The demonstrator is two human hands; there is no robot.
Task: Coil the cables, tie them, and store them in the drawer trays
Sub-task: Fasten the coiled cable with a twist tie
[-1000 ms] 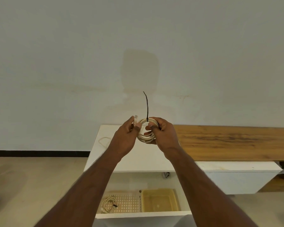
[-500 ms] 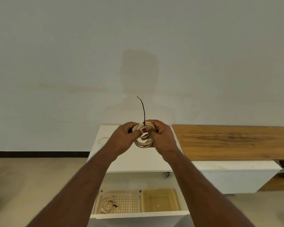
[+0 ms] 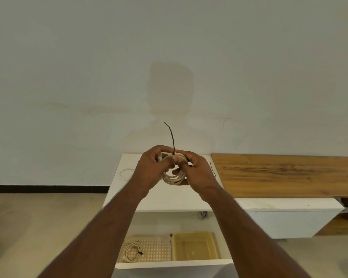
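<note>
Both hands, left hand (image 3: 149, 169) and right hand (image 3: 197, 173), grip the cable coil (image 3: 174, 177); tie (image 3: 171, 138) tail upright above the fingers (image 3: 170, 160)

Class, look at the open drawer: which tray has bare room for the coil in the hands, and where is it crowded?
The yellow tray holds nothing visible. The perforated tray is bare on its right side; its left is taken by a tied cable.
</note>
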